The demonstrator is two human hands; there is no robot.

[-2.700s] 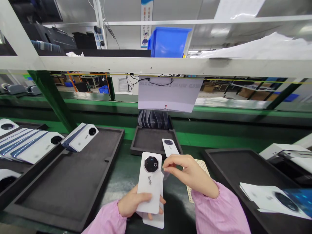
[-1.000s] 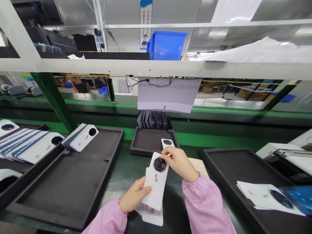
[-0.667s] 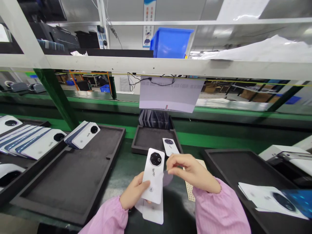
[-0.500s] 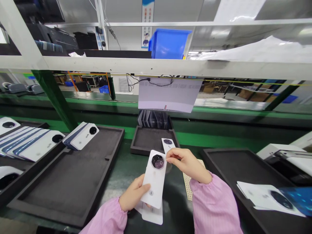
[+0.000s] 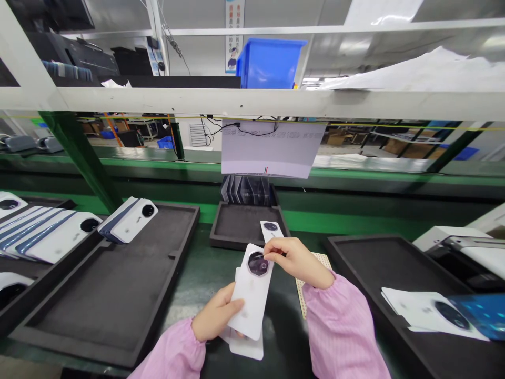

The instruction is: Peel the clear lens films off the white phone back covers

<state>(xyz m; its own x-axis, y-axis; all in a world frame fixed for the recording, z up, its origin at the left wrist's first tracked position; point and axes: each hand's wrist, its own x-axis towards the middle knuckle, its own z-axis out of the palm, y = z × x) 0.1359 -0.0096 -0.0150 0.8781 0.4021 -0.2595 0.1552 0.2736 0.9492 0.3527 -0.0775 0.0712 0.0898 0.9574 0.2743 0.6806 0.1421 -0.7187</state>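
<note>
My left hand (image 5: 216,315) grips a white phone back cover (image 5: 250,297), thumb on its face, tilted with its dark camera circle uppermost. Behind it, lower down, shows another white cover (image 5: 248,348), partly hidden. At the camera circle, my right hand (image 5: 298,258) has thumb and forefinger pinched together on its right upper edge; whatever they hold is too small to make out. Just beyond that hand, a white phone cover (image 5: 270,228) leans by the small dark tray (image 5: 229,243). A cream sheet with dots (image 5: 300,297) lies partly under my right forearm.
A large dark tray (image 5: 102,300) on the left carries a stack of white covers (image 5: 132,221) at its far corner. More covers (image 5: 59,237) lie further left. On the right, another dark tray (image 5: 366,252) holds white covers (image 5: 422,308). A metal beam (image 5: 197,102) crosses above the bench.
My right fingers have shifted slightly left, from the cover's edge onto its camera circle. The left hand keeps its grip, and the cover has tilted a little to the right.
</note>
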